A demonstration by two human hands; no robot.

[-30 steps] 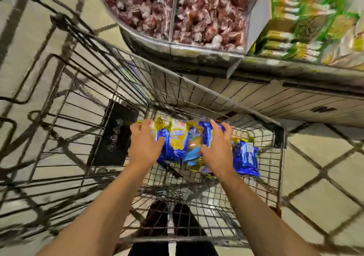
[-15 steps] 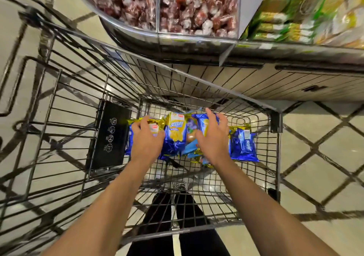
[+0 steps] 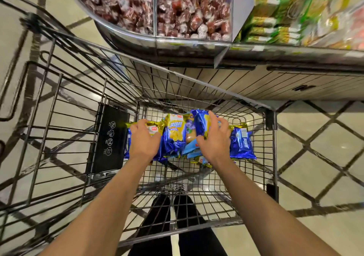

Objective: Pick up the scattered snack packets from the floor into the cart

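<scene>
Several blue and gold snack packets (image 3: 175, 135) lie bunched on the wire bottom of a black wire cart (image 3: 269, 157). Both my arms reach down into the cart. My left hand (image 3: 142, 140) presses on the left end of the bunch, fingers curled over a gold-edged packet. My right hand (image 3: 214, 139) clasps the right side of the bunch, fingers spread over a blue packet. One more blue packet (image 3: 241, 144) lies flat just right of my right hand, apart from the bunch.
A black plastic flap (image 3: 107, 139) stands in the cart left of the packets. A bin of red wrapped sweets (image 3: 157, 9) and a shelf of green and yellow packs (image 3: 295, 13) overhang the cart's far side. Tiled floor (image 3: 325, 157) lies to the right. My dark trousers (image 3: 177, 226) show through the wires.
Both hands stay on the bunch of packets and have sunk with it onto the cart bottom. The view has shifted slightly; the fingers of my right hand spread wider.
</scene>
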